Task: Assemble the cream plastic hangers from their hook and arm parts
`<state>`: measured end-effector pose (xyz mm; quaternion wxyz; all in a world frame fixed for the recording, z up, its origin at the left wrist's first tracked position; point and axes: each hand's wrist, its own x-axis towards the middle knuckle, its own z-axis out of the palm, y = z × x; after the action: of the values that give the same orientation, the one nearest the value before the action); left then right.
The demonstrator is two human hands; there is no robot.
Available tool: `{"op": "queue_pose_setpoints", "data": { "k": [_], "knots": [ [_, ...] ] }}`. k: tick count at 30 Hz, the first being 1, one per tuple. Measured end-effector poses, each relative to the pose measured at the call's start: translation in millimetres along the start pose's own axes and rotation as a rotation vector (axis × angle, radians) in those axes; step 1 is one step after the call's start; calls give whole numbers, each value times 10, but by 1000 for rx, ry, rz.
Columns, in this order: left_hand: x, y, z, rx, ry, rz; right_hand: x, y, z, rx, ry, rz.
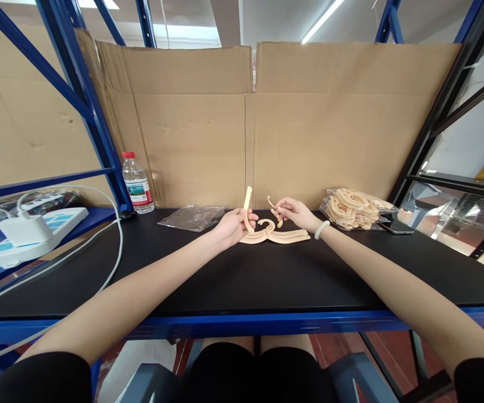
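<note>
My left hand [232, 225] is closed around a long beige hanger arm [247, 200], which stands nearly upright between the fingers. A small beige hanger hook [270, 202] is pinched in my right hand [293, 211], its curved end pointing up and left; the fingers hide part of it. Just below and between both hands, several beige folding hangers [287, 237] lie together on the black tabletop [242, 280], with a hook at their middle. The two held pieces are apart from each other.
A clear bag full of beige hanger parts [353, 208] lies at right, beside a phone [396, 226]. Left of my hands are a flat plastic bag [192, 217] and a water bottle [136, 184]. A power strip [36, 238] trails a white cable. Cardboard [191, 129] walls the back.
</note>
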<state>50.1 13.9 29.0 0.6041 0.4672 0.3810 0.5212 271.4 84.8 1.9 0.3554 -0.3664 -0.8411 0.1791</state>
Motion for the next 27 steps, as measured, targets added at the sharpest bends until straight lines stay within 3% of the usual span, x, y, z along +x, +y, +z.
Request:
{"op": "queue_pose_setpoints", "data": {
  "k": [4,13,19,27],
  "knots": [
    [-106,-132,-67,-27,-23,29,-235,-211,53,492,47,39],
    [-179,-329,-130,-46,-315,126,-406,-573,364,799,53,245],
    [-227,-344,-90,34,-262,208,-494,-630,386,995,124,335],
    [-230,-407,-71,94,-130,303,-477,-609,336,900,114,287]
  ]
}}
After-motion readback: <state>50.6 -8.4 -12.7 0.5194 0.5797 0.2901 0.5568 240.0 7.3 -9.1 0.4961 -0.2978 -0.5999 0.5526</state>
